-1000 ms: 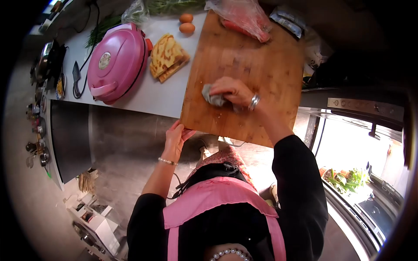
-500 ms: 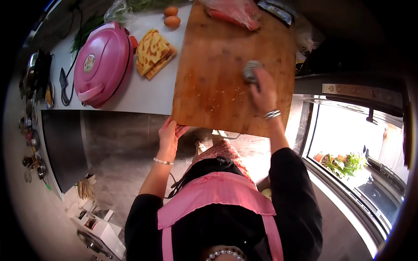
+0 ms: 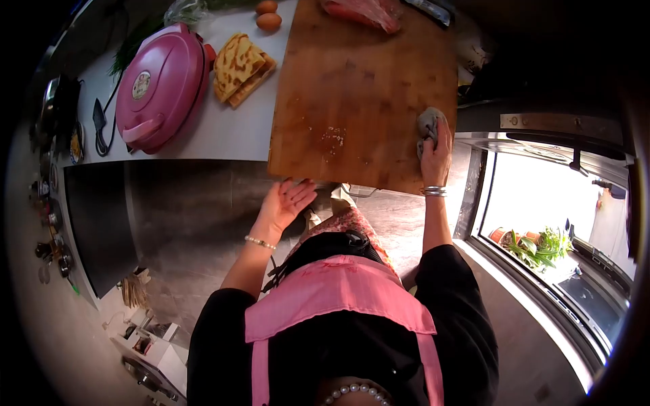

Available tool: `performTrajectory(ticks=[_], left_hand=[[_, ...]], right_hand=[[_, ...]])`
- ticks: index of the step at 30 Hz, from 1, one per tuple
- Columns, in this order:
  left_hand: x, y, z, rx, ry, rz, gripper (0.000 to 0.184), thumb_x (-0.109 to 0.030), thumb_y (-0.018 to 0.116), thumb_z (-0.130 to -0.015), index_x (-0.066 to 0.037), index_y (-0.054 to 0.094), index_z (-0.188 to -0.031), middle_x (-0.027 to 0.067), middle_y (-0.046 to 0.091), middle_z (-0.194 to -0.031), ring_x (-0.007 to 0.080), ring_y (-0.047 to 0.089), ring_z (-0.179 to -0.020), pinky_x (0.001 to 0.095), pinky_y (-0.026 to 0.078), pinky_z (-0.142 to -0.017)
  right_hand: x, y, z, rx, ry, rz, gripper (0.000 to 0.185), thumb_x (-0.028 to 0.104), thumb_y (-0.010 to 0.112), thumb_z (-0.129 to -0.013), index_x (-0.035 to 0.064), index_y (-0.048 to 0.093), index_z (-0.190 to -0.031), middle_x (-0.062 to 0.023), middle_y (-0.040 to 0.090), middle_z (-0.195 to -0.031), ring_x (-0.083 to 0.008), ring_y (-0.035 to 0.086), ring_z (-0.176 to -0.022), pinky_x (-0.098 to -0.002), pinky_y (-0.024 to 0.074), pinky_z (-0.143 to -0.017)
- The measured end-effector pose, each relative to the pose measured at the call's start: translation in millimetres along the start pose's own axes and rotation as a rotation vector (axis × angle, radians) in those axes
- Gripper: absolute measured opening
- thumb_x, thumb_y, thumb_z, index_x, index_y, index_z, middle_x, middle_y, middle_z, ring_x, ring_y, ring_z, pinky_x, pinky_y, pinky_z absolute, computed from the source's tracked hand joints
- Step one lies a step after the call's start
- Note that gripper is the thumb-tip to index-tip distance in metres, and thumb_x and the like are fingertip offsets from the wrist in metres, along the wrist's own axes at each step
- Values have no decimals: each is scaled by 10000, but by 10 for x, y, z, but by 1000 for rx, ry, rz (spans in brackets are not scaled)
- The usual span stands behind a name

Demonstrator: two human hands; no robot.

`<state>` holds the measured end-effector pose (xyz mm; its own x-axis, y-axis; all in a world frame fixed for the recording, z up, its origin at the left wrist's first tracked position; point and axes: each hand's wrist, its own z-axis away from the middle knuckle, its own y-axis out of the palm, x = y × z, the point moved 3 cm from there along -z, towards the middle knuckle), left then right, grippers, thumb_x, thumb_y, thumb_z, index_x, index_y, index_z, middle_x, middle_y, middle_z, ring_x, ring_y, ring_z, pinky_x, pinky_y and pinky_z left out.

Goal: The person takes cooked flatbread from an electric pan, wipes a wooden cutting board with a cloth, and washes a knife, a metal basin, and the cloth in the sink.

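A grey cloth (image 3: 428,124) is bunched under my right hand (image 3: 437,154), at the right side of the wooden cutting board (image 3: 352,101). White crumbs (image 3: 333,137) are gathered on the board's near left part, with a few more scattered about. My left hand (image 3: 287,203) is palm up just below the board's near edge, fingers apart and holding nothing. Whether its fingertips touch the board's edge I cannot tell. At the board's far end lies reddish meat (image 3: 365,12) in clear plastic.
Left of the board, a folded flatbread (image 3: 240,68) and two eggs (image 3: 269,21) lie on the white counter (image 3: 196,139). A closed pink electric griddle (image 3: 162,88) stands farther left, beside a plug and cord (image 3: 100,125). A window (image 3: 528,196) is at the right.
My right hand has moved right across the board with the cloth. My left hand has shifted right along the near edge and turned palm up. The crumbs are now more bunched together.
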<state>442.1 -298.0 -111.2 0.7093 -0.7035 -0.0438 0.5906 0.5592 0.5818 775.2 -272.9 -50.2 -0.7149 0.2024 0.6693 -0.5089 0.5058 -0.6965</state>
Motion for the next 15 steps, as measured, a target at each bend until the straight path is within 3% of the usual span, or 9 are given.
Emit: performTrajectory(ticks=[2, 4, 6, 8, 11, 12, 13, 15], left_hand=[[178, 131, -122, 70, -131, -46, 408, -308, 323, -911, 28, 439, -1110, 287, 395, -1216, 417, 388, -1150, 512, 356, -955], [257, 282, -225, 72, -173, -48, 413, -293, 322, -911, 54, 433, -1105, 289, 404, -1206, 423, 397, -1138, 516, 358, -951], [299, 351, -232, 76, -197, -51, 420, -282, 324, -910, 75, 423, -1108, 291, 412, -1197, 424, 409, -1127, 513, 363, -948], [302, 402, -218, 84, -211, -48, 429, -276, 330, -907, 89, 409, -1118, 292, 419, -1189, 419, 424, -1115, 504, 369, -947], [326, 377, -265, 137, -250, -111, 451, -280, 324, -910, 95, 387, -1151, 287, 429, -1184, 413, 440, -1101, 489, 372, -951], [326, 386, -270, 136, -249, -114, 460, -289, 314, -914, 98, 385, -1154, 290, 432, -1180, 412, 446, -1095, 492, 371, -948], [332, 415, -268, 132, -248, -115, 470, -297, 304, -918, 100, 383, -1157, 292, 435, -1176, 412, 451, -1089, 496, 370, -945], [343, 470, -263, 131, -244, -126, 475, -299, 295, -922, 100, 383, -1163, 291, 439, -1173, 407, 452, -1091, 493, 369, -945]], right_hand=[[94, 221, 101, -79, -141, 220, 479, -31, 462, -696, 44, 487, -1169, -142, 492, -1184, -316, 458, -1079, -391, 364, -932], [503, 534, 201, 17, -226, -4, 483, -41, 489, -653, 28, 497, -1131, -155, 493, -1166, -331, 435, -1088, -401, 328, -954], [934, 792, 286, 91, -324, -78, 459, -59, 495, -626, 25, 522, -1077, -141, 509, -1138, -327, 459, -1054, -397, 358, -927], [1001, 938, 249, 181, -309, -256, 453, -63, 480, -659, 26, 511, -1102, -140, 514, -1136, -299, 485, -1051, -359, 385, -906], [1022, 861, -151, 369, -100, -593, 467, -77, 400, -710, 34, 488, -1155, -124, 521, -1149, -231, 469, -1111, -302, 348, -937], [952, 923, -427, 274, -299, -531, 435, -44, 406, -750, 39, 467, -1172, -145, 523, -1135, -238, 531, -1025, -284, 406, -875], [979, 914, -717, 383, -206, -580, 452, -22, 425, -741, 47, 457, -1186, -139, 513, -1156, -247, 494, -1080, -298, 362, -931], [932, 1263, -1270, 311, -529, -498, 443, 17, 460, -738, 72, 469, -1177, -131, 505, -1168, -264, 455, -1117, -319, 331, -961]])
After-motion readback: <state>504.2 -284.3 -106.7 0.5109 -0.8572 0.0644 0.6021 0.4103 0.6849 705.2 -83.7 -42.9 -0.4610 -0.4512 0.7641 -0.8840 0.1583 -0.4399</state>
